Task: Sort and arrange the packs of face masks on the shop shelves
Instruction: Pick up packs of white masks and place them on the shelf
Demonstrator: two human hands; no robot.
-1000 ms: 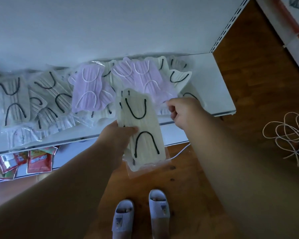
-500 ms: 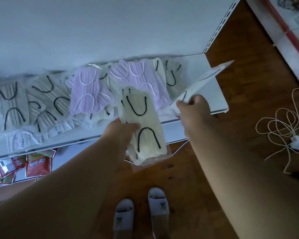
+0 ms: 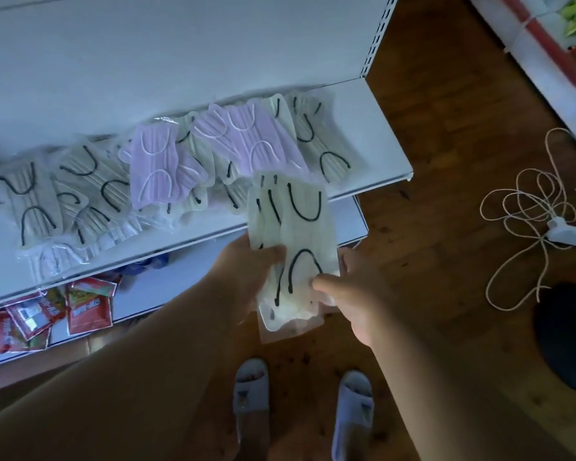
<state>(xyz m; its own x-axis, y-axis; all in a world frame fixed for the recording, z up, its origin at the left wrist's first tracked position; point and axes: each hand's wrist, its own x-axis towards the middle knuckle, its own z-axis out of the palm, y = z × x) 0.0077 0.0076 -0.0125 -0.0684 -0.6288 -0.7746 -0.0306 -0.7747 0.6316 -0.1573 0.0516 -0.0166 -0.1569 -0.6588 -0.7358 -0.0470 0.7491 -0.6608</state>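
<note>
I hold a small stack of cream mask packs with black ear loops [image 3: 296,227] in front of the white shelf [image 3: 373,134]. My left hand [image 3: 246,277] grips the stack from the left, thumb on top. At the stack's lower right edge my right hand [image 3: 353,291] holds it, thumb pressing on the front. Several cream packs [image 3: 30,201] and lilac packs with white loops [image 3: 157,168] lie overlapping on the shelf. One cream pack [image 3: 326,151] lies at the right end of the row.
The shelf's right end is bare near its edge. Red snack packets [image 3: 87,307] lie on the lower shelf. A tangled white cord [image 3: 526,207] and a dark round object [image 3: 566,334] are on the wooden floor at right. My slippers [image 3: 250,390] stand below.
My right hand picked a cream pack off the shelf's right side, carried it down and laid it onto the stack in my left hand. It now holds the stack too.
</note>
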